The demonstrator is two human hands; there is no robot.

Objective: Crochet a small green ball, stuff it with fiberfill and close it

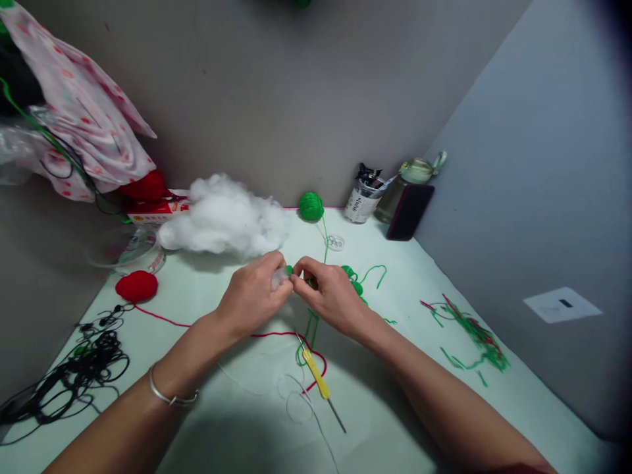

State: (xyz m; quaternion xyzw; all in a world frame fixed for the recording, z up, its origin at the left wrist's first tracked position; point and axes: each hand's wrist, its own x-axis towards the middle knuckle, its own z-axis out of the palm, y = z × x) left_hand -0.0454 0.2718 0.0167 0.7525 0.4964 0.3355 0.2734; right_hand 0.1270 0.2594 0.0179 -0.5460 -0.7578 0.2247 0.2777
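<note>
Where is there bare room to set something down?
Between the phone, green yarn pieces and thread scraps; also nearest the camera, between the left forearm and yellow hook. Crowded: behind the left hand, with white stuffing, and far left, with black cord and red yarn ball.

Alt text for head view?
A left hand holds a white tuft and a small green piece, with the right hand close against it, above a pale table. Behind: white fluff pile, green yarn ball; in front, yellow-handled tool.

Soft shadows are cast across the near table; the walls are dimly lit, the top-right corner darkened.
</note>
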